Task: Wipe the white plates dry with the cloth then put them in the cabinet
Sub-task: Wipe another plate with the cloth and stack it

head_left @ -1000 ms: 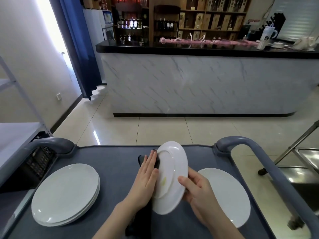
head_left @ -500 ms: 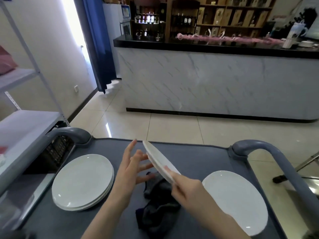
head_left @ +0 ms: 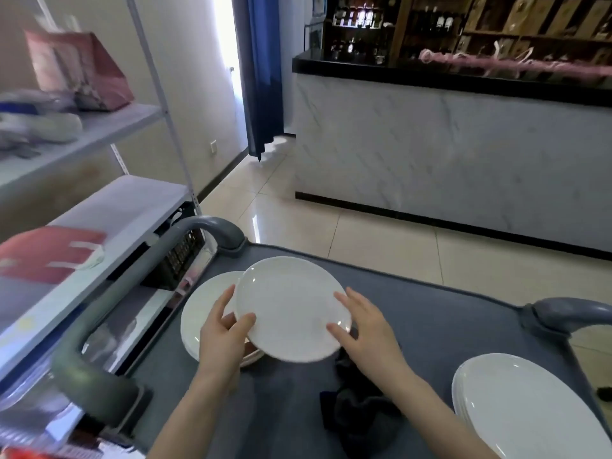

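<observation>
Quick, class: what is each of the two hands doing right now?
Left hand: holds the white plate by its left rim, thumb on top.
Right hand: holds the same plate by its right rim.

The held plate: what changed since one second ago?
The plate turned from upright to flat and moved left, over the left stack. The left hand dropped the cloth onto the cart and took the plate's rim. The right hand still holds it.

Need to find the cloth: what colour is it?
The cloth is dark, nearly black; head view.
</observation>
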Available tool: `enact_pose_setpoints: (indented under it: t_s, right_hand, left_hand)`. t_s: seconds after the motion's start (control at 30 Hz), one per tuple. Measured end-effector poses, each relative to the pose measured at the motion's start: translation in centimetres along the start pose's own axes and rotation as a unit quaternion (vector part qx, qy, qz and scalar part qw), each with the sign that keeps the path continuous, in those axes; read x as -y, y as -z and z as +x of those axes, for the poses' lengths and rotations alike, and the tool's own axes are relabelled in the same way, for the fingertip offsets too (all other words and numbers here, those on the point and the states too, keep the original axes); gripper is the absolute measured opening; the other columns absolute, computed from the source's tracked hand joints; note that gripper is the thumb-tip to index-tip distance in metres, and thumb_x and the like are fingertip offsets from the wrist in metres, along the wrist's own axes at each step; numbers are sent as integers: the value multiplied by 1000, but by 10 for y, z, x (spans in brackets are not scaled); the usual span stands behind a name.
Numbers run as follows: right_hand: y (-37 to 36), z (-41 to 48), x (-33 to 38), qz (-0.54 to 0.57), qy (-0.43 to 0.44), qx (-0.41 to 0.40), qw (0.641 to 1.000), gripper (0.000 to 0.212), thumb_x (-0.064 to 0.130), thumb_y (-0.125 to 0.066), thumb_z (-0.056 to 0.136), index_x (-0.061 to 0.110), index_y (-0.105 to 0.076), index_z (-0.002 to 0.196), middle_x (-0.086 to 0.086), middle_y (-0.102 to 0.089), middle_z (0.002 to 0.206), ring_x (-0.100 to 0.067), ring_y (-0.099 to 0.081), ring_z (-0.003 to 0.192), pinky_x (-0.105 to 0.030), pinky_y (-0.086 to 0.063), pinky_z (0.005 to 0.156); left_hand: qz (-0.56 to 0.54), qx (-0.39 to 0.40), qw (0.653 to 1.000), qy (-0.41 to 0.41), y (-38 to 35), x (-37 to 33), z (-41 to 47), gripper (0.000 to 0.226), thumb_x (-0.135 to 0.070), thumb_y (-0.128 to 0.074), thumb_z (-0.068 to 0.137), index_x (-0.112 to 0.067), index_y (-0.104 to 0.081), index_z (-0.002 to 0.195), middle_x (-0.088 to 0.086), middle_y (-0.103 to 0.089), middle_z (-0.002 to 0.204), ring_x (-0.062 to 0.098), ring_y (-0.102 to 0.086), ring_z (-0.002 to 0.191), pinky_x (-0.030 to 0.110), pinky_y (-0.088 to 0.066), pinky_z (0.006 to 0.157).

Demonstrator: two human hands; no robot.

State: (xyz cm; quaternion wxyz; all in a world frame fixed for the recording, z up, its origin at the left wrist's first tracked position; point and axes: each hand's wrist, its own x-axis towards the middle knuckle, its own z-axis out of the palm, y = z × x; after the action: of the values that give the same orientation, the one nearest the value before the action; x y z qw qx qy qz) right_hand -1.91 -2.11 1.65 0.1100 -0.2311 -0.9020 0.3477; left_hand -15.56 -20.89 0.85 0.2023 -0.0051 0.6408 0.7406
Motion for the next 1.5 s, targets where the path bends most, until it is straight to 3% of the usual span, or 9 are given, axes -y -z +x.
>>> enact_pose_setpoints:
  t_s: [0.13, 0.3, 0.43, 0.67, 0.83, 0.97, 1.13, 1.27, 1.5]
  right_hand:
    - [-34, 28, 11, 150, -120, 9, 981, 58, 15, -71, 85, 26, -52, 139, -2, -55, 129, -11, -59, 108, -24, -47, 91]
    - [-77, 48, 28, 231, -183, -13, 955, 53, -3, -70, 80, 17, -61, 128, -7, -66, 119, -16, -66, 97, -33, -55, 90]
    - [-106, 60, 40, 218, -204, -15, 954, 54, -4, -70, 77, 17, -63, 127, -6, -67, 115, -16, -66, 94, -32, -55, 89]
    - [-134, 64, 48, 177, -209, -32, 961, 54, -1, -66, 78, 24, -64, 127, -1, -63, 104, -17, -65, 88, -28, -52, 85]
    - [-138, 66, 47, 140, -198, -28, 970, 48, 0, -66, 78, 21, -66, 121, 0, -60, 99, -19, -63, 87, -16, -45, 73]
    - [-139, 65, 45, 134, -196, -31, 971, 45, 0, -67, 78, 15, -66, 121, -3, -59, 100, -20, -62, 87, -25, -49, 80]
    - [-137, 68, 39, 167, -204, -11, 965, 56, 4, -69, 81, 24, -58, 133, 0, -52, 114, -3, -60, 87, -3, -43, 70]
    - [-127, 64, 33, 178, -203, -1, 963, 52, 15, -71, 86, 24, -56, 135, 4, -50, 119, -7, -59, 91, -12, -42, 78]
    - [-70, 35, -5, 165, -188, -73, 965, 23, 14, -68, 90, 25, -67, 110, 7, -61, 112, 7, -59, 82, -1, -42, 70]
  left_hand:
    - [16, -27, 999, -14, 35, 1, 20, 61, 7, -57, 89, -31, -52, 136, 11, -70, 108, 29, -68, 94, 42, -58, 72]
    - [78, -54, 995, -30, 70, 11, 47, 54, 1, -59, 88, -32, -55, 130, -3, -73, 99, 26, -69, 98, 53, -57, 85]
    - [146, -42, 987, -49, 91, 18, 70, 53, -3, -56, 90, -24, -50, 138, 1, -65, 124, 25, -60, 116, 53, -47, 102]
    - [270, -26, 961, -60, 112, 45, 92, 57, -6, -45, 97, -22, -33, 151, -6, -28, 160, 9, -1, 151, 29, -12, 114]
    - [266, -38, 962, -45, 118, 61, 95, 57, -7, -43, 100, -26, -31, 152, -11, -26, 161, 1, -3, 149, 27, -14, 112]
    - [272, -48, 960, -50, 116, 63, 95, 56, -8, -41, 101, -27, -29, 153, -11, -22, 162, 3, -3, 150, 26, -13, 113]
    - [286, -49, 956, -37, 112, 54, 91, 56, -11, -41, 101, -24, -27, 154, -3, -28, 161, 18, -19, 150, 47, -23, 120]
    - [297, -116, 945, -72, 100, 39, 84, 53, -10, -49, 97, -19, -39, 149, 3, -41, 153, 24, -28, 146, 51, -27, 117]
    - [298, -56, 934, -192, 29, 23, 51, 31, -2, -53, 91, -27, -65, 103, -14, -66, 106, 11, -57, 108, 27, -40, 94]
